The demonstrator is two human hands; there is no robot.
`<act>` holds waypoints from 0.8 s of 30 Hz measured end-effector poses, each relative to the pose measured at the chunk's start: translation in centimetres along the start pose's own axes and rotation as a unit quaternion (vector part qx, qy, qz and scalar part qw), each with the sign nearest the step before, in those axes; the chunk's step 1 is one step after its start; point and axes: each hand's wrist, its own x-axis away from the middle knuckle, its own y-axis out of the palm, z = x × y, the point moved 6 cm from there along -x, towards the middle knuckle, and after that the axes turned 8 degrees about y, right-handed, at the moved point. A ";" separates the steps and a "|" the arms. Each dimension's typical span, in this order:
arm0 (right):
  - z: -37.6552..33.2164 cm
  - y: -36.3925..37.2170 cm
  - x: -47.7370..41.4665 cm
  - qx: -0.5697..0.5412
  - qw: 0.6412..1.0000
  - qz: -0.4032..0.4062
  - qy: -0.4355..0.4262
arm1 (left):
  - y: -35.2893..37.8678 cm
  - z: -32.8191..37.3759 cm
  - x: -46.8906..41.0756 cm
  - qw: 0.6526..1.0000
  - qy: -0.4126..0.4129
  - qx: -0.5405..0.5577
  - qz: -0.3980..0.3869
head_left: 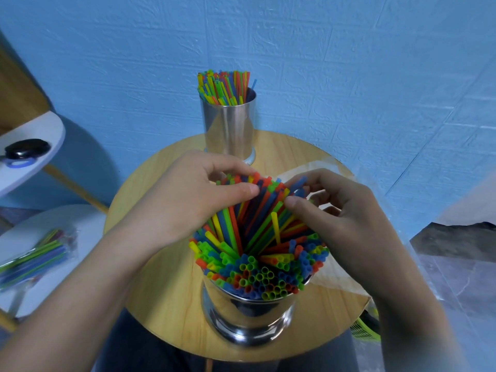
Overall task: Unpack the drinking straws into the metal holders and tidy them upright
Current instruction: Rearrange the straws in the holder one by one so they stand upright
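Straws (264, 272) fill the near holder (249, 318), which stands on the round wooden surface (161, 304). Head view, my only feed: the front ones are upright with open ends up, and the rear ones lean away, fanned. The left hand (185, 194) pinches the leaning tips between thumb and fingers. The right hand (346, 210) curls thumb and fingers round the tips just beside it. Behind the near holder, well apart, the second holder (229, 127) carries an upright bunch (224, 87). A clear wrapper (308, 170) lies right of the near holder. Left of it, off the surface, a straw packet (35, 256) lies on a white shelf (88, 224).
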 end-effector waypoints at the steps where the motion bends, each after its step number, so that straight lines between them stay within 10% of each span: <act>1: 0.0 0.0 0.0 -0.001 1.000 0.002 -0.001 | 0.0 0.1 0.0 1.000 0.009 -0.004 0.001; 15: -0.7 -0.8 0.7 -0.006 0.999 0.045 -0.025 | -0.2 3.2 -1.3 0.992 0.113 0.048 0.008; 24: -0.3 -0.7 0.8 0.027 0.998 0.048 -0.024 | -2.8 2.7 -1.2 0.941 0.112 0.255 0.192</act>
